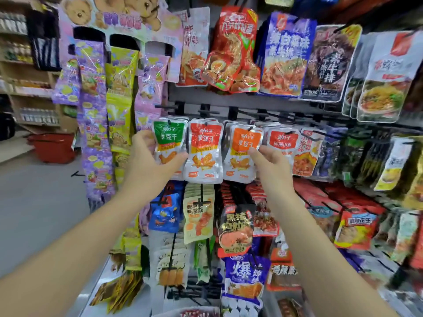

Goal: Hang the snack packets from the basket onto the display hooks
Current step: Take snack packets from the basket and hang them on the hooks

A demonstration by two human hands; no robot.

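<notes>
Snack packets (203, 152) hang on black hooks (231, 112) at centre. Left hand (151, 161) grips the green packet (169, 143), thumb in front. Right hand (270, 163) pinches the orange packet (242, 149) by its edge. Red basket (53, 147) sits on grey floor (39, 202) at 9 o'clock, below wooden shelves (29, 92).

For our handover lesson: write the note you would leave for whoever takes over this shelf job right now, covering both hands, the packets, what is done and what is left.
The left grip holds the green-topped packet, thumb across its front.
The right grip pinches the right edge of the orange-topped packet.
Done: both packets appear to hang on middle-row hooks, with a red-topped packet between them.
Left: the red basket stands on the floor far left, contents not visible. Check it for more.
</notes>
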